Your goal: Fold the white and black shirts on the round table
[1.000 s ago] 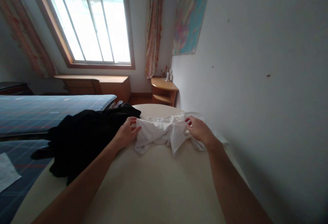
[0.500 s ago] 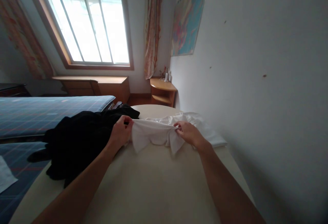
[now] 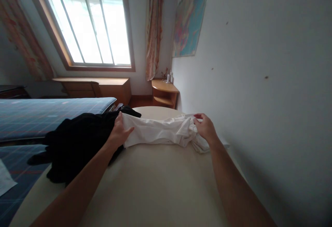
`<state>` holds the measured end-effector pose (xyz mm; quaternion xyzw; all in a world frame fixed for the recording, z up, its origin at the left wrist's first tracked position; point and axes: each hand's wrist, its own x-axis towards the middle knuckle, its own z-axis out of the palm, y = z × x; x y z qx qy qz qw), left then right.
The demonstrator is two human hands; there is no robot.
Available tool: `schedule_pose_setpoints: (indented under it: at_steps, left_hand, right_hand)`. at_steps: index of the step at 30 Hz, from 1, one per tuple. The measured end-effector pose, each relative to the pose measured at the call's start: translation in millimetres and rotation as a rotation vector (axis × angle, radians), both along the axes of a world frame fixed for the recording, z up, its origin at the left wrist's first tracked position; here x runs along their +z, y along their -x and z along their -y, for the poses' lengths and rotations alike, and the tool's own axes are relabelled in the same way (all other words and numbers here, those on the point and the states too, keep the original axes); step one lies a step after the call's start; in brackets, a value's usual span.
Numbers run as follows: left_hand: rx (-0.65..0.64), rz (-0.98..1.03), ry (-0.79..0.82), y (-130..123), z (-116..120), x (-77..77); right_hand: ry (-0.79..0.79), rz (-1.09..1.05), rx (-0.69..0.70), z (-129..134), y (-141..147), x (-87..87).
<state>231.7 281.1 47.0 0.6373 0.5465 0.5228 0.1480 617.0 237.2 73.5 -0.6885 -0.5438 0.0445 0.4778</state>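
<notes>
A crumpled white cloth (image 3: 153,132), perhaps a garment, stretches sideways across the far part of a round cream table (image 3: 155,182). At its left end is my left hand (image 3: 120,132), thumb spread over the fabric and fingers pointing up along the edge. How far the fingers reach behind the cloth is hidden. My right hand (image 3: 205,127) pinches the upper edge near the bunched right end, thumb and fingertips together. Black clothing (image 3: 80,137) lies heaped on the table's left side, just beyond my left wrist. More white fabric rests beneath and beside my right hand.
A bed with a blue plaid mattress (image 3: 52,112) stands to the left. On the right, a white wall (image 3: 272,123) runs close to the table. Beyond are a wooden desk (image 3: 114,87), a small corner shelf (image 3: 166,88) and a window (image 3: 90,29).
My hands have moved apart, left hand leftward and right hand rightward. The white cloth now spans a wider stretch, its hanging corners laid down. My left thumb has spread from its earlier pinch.
</notes>
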Motion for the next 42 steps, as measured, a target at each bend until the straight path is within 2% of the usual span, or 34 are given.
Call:
schedule_pose_setpoints:
  at_steps: [3, 5, 8, 12, 17, 20, 23, 25, 27, 30, 34, 36, 40, 42]
  left_hand:
    - [-0.05, -0.213, 0.009, -0.9, 0.7, -10.5]
    - [-0.039, -0.324, 0.049, 0.0, 5.6, -10.7]
    - [0.037, -0.457, 0.181, 0.3, 17.7, -0.4]
    - [0.077, -0.643, 0.335, -3.6, 34.0, 19.5]
    - [0.064, -0.748, 0.407, -7.2, 41.9, 28.3]
    - [0.095, -0.666, 0.271, -5.0, 37.2, 27.6]
    - [0.105, -0.467, 0.116, -1.6, 28.2, 28.3]
    - [0.07, -0.306, 0.121, -0.6, 23.5, 30.4]
    - [0.03, -0.162, 0.194, -1.5, 22.1, 33.6]
    - [-0.001, -0.04, 0.275, -4.7, 25.1, 39.3]
    - [0.026, 0.071, 0.199, -5.1, 28.8, 45.3]
    - [0.036, 0.156, 0.164, -3.2, 28.7, 47.0]
    - [0.03, 0.315, 0.174, -1.3, 28.8, 50.1]
    - [0.041, 0.332, 0.161, -1.8, 29.4, 51.7]
  right_hand:
    - [0.124, 0.087, 0.063, 2.6, 2.4, -2.7]
    - [0.254, 0.12, 0.139, 5.7, 5.9, -1.0]
    - [0.445, 0.181, 0.209, 10.7, 9.3, 1.4]
    - [0.637, 0.3, 0.197, 14.4, 9.1, -3.6]
    - [0.724, 0.29, 0.241, 12.9, 12.4, -15.8]
    - [0.719, 0.29, 0.242, 11.8, 14.5, -18.6]
    - [0.713, 0.3, 0.248, 11.5, 14.1, -17.3]
    - [0.712, 0.304, 0.256, 11.8, 13.5, -14.7]
    - [0.72, 0.312, 0.267, 12.5, 14.1, -10.4]
    - [0.723, 0.335, 0.306, 15.3, 17.9, -1.6]
    - [0.732, 0.272, 0.548, 21.8, 26.4, 6.9]
    - [0.756, 0.251, 0.607, 24.2, 30.3, 7.2]
    - [0.729, 0.361, 0.511, 25.4, 34.7, 4.7]
    - [0.705, 0.388, 0.492, 25.1, 35.2, 5.3]
